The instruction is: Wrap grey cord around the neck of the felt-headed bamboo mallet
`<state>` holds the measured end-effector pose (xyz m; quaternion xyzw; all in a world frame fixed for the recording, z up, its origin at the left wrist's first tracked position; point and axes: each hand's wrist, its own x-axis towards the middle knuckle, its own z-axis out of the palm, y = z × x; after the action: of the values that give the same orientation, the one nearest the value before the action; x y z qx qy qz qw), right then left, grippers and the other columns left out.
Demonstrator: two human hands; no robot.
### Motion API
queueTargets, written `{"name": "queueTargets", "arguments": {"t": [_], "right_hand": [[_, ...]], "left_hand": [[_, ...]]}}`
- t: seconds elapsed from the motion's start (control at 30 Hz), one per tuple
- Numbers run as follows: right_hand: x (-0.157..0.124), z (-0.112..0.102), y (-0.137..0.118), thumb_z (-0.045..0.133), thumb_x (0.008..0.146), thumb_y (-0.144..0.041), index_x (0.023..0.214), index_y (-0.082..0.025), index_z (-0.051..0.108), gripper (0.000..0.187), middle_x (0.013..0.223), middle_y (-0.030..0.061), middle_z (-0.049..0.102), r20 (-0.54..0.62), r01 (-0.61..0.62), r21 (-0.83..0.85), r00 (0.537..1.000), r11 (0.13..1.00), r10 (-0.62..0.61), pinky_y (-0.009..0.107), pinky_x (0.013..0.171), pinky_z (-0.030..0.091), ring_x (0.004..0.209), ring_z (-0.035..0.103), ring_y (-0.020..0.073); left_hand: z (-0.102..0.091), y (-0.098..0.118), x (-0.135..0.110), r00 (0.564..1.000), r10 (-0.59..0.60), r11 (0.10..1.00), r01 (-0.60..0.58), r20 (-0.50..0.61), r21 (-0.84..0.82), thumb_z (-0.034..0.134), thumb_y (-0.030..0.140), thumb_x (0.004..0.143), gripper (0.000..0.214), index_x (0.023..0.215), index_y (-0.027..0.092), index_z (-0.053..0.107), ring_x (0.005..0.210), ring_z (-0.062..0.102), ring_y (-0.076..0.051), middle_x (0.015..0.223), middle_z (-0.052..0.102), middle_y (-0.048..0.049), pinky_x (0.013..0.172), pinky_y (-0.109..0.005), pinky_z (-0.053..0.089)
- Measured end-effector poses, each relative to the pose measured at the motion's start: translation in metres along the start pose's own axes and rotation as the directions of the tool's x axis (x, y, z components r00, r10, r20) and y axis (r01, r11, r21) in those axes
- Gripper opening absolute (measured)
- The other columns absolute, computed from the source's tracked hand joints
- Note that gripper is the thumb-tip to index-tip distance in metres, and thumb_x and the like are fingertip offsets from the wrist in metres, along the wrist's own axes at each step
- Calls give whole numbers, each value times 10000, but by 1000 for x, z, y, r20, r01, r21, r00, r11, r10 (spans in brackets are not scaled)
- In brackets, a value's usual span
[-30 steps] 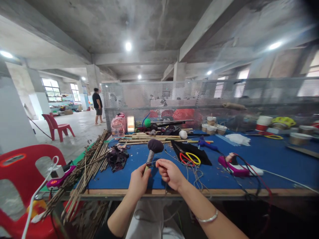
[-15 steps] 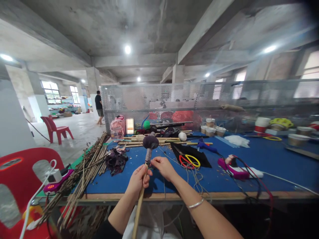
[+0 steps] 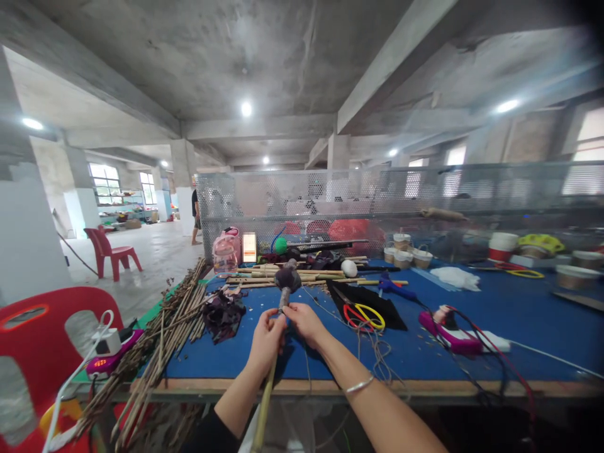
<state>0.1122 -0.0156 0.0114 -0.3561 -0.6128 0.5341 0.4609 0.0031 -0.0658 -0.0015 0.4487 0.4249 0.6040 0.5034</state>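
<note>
A bamboo stick [image 3: 264,406] with a dark cloth-wrapped ball head [image 3: 287,280] points away from me over the blue table [image 3: 472,358]. My left hand [image 3: 265,340] is closed around the stick just below the head. My right hand [image 3: 304,322] pinches at the wrapped neck under the ball, its fingers touching my left hand's. A thin string [image 3: 307,371] hangs down from where the hands meet.
Red and yellow scissors [image 3: 362,314] lie on black cloth right of my hands. A pink glue gun [image 3: 446,328] with cables lies farther right. A bundle of twigs [image 3: 163,333] covers the table's left edge, by a red chair [image 3: 33,352]. Bamboo sticks and cups line the mesh fence behind.
The stick's head has moved farther from me and lower. My right hand has come in against my left at the neck. The person at the back has walked behind the mesh fence.
</note>
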Motion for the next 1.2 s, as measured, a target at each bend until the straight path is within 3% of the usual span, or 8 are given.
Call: {"name": "queueTargets", "arguments": {"t": [0.17, 0.4, 0.57, 0.73, 0.8, 1.0, 1.1, 1.2], "right_hand": [[-9, -1, 8, 601, 694, -428, 726, -124, 556, 310, 494, -37, 488, 44, -6, 102, 999, 995, 2, 189, 360, 202, 369, 322, 41], [-13, -5, -1, 634, 678, -417, 857, -150, 537, 336, 478, -66, 479, 292, -200, 243, 948, 949, 125, 177, 316, 65, 292, 207, 11], [-10, -5, 7, 661, 647, -418, 715, -147, 494, 326, 428, -82, 420, 203, -124, 235, 976, 964, 76, 178, 329, 107, 300, 253, 21], [-11, -4, 5, 679, 619, -418, 696, -146, 483, 344, 441, -76, 434, 144, -85, 175, 988, 981, 60, 193, 329, 101, 310, 263, 20], [-11, -5, 2, 691, 606, -409, 702, -151, 479, 347, 424, -91, 407, 138, -104, 174, 987, 979, 80, 196, 330, 84, 306, 226, 15], [-12, -8, 0, 700, 595, -409, 811, -152, 504, 388, 427, -100, 392, 283, -188, 259, 953, 947, 112, 196, 339, 63, 313, 211, 20], [-12, -10, 3, 696, 600, -410, 745, -152, 490, 361, 437, -93, 390, 274, -157, 263, 958, 952, 82, 197, 344, 83, 321, 230, 22], [-9, -12, 5, 675, 621, -422, 656, -169, 434, 351, 401, -105, 337, 183, -136, 188, 978, 973, 101, 203, 342, 74, 309, 201, 22]], "left_hand": [[-3, -11, -6, 998, 67, 997, -68, 12, 36, 648, 383, 658, 482, 1024, 134, 457, 321, 366, -43, 476, 472, 84, 295, -148, 283], [-6, -3, -10, 994, 17, 981, 5, 108, -196, 655, 387, 641, 411, 914, 119, 505, 365, 458, -38, 705, 626, -27, 307, -146, 313], [-3, -4, -11, 982, -80, 987, 102, 173, -124, 616, 437, 663, 403, 888, 113, 540, 421, 528, -77, 682, 625, -42, 331, -159, 359], [4, -13, -13, 992, 108, 994, -106, -59, 40, 694, 403, 597, 444, 908, 143, 511, 431, 490, -63, 627, 569, 23, 351, -155, 368], [4, -14, -13, 988, 128, 990, -122, -83, 68, 709, 393, 580, 416, 847, 136, 520, 423, 473, -60, 583, 547, 32, 356, -157, 367], [-3, -5, -15, 997, -9, 997, 15, 82, -79, 635, 440, 650, 354, 760, 115, 546, 419, 490, -54, 646, 611, -32, 383, -163, 383], [-1, -3, -14, 983, -84, 992, 98, 164, -81, 599, 433, 689, 333, 777, 116, 544, 442, 517, -64, 662, 618, -47, 410, -169, 407], [6, -4, -7, 990, -132, 991, 133, 57, -9, 579, 413, 710, 319, 845, 132, 511, 467, 543, -87, 673, 606, -42, 419, -188, 424]]}}
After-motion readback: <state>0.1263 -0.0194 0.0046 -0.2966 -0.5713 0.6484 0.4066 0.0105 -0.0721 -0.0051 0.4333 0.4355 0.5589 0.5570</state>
